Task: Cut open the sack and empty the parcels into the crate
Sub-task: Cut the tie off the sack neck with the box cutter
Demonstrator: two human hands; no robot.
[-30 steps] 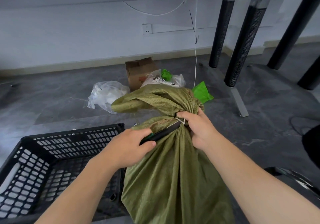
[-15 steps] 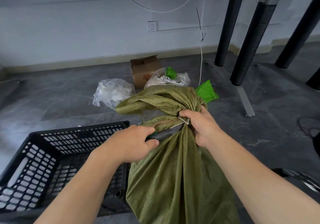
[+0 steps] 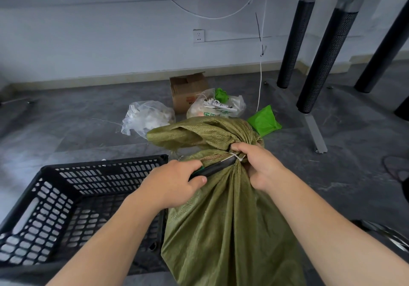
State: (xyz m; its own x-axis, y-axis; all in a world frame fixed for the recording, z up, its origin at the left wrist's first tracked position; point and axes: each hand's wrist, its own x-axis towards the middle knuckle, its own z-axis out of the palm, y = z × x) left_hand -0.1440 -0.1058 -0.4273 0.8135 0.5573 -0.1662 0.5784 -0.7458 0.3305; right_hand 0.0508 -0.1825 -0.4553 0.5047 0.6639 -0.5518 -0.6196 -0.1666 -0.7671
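The right hand point(image 3: 259, 166) is squeezing the green sack point(image 3: 225, 230) by its neck. The left hand point(image 3: 172, 183) is holding a dark cutter point(image 3: 217, 168), maybe a knife, at the tie point(image 3: 238, 157). The crate point(image 3: 66, 170) is sitting at nine o'clock.

A grey floor point(image 3: 77, 130) carries a black slatted crate point(image 3: 104, 166) at 8 o'clock. An olive woven sack point(image 3: 232, 230), upright and tied at the neck, stands just beside it at 6 o'clock. Beyond the sack, toward 12 o'clock, lie a clear bag point(image 3: 146, 117), an open cardboard box point(image 3: 188, 88), a stuffed bag point(image 3: 221, 108) and a green bag point(image 3: 264, 120). Black perforated legs point(image 3: 325, 59) stand at 2 o'clock. A white cord point(image 3: 260, 81) drops to the floor near the green bag.
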